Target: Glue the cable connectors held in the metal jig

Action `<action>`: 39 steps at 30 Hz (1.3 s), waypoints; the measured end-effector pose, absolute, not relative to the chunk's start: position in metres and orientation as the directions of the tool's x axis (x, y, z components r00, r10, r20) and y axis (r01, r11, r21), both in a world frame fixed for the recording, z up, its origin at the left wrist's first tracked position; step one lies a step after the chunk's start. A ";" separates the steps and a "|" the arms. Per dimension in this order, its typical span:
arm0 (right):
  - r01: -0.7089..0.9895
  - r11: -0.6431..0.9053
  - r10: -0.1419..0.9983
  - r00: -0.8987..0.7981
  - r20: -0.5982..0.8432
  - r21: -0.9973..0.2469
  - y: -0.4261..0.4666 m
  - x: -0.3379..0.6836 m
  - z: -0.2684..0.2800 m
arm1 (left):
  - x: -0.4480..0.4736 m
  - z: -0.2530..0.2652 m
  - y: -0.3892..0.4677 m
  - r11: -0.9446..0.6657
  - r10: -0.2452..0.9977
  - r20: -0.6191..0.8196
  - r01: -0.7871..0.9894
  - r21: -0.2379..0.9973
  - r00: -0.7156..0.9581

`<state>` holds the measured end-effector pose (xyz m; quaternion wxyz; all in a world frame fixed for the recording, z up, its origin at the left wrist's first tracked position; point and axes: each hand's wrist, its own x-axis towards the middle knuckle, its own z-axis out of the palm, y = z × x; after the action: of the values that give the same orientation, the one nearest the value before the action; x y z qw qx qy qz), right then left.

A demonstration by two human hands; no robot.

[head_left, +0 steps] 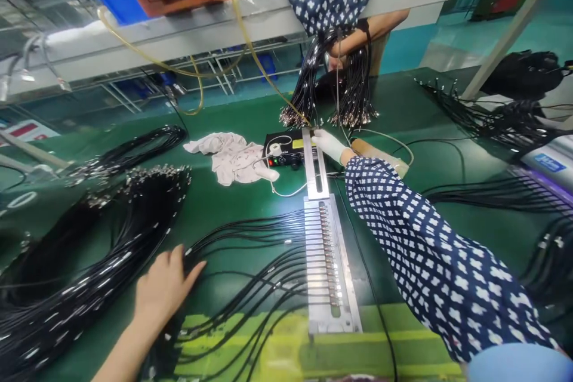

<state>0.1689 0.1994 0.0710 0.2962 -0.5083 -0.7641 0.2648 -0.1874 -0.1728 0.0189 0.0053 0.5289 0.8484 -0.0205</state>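
My right hand (pixel 330 144), in a white glove, grips the far end of a slotted metal bar (pixel 318 182). The bar's near end meets a long metal fixture (pixel 344 298), where several black cables (pixel 264 221) lie side by side with their metal-tipped ends in a row. My left hand (pixel 161 286), bare, is at the left of these cables, its fingers and thumb around a bundle of them. Its palm side is hidden. Just beyond the bar sits a black control box (pixel 286 160) with a small lit display, partly covered by the bar and glove.
A crumpled white cloth (pixel 230 158) lies left of the box. Thick black cable bundles (pixel 111 245) fill the left side. More cables (pixel 474 113) and a silver machine (pixel 553 161) are at right. Opposite, a person's arm (pixel 376 30) holds hanging cables. A shelf (pixel 188 36) crosses above.
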 end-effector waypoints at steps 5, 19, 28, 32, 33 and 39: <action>0.532 0.488 0.858 -0.438 0.268 -0.692 0.125 0.175 0.067 | -0.146 0.014 -0.111 -0.112 0.992 -0.054 0.989 0.100 0.118; 0.611 0.503 0.860 -0.424 0.284 -0.611 -0.047 0.254 -0.023 | -0.125 0.044 -0.035 -0.240 0.826 -0.395 0.885 0.400 0.402; 0.628 0.502 0.861 -0.429 0.274 -0.595 -0.045 0.253 -0.022 | -0.115 0.058 -0.036 -0.098 0.710 -0.584 0.876 0.472 0.394; 0.631 0.500 0.862 -0.429 0.270 -0.594 -0.045 0.252 -0.023 | -0.112 0.059 -0.033 -0.071 0.703 -0.605 0.884 0.462 0.373; 0.636 0.495 0.865 -0.425 0.267 -0.592 -0.045 0.252 -0.024 | -0.111 0.062 -0.031 -0.057 0.690 -0.620 0.882 0.467 0.373; 0.663 0.470 0.878 -0.419 0.231 -0.583 -0.045 0.251 -0.029 | -0.105 0.100 -0.020 0.038 0.662 -0.660 0.863 0.504 0.356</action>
<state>0.2512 -0.0448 -0.0287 0.2606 -0.4717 -0.8167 0.2063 -0.1050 -0.0197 0.0999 0.4575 0.6847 0.5566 -0.1098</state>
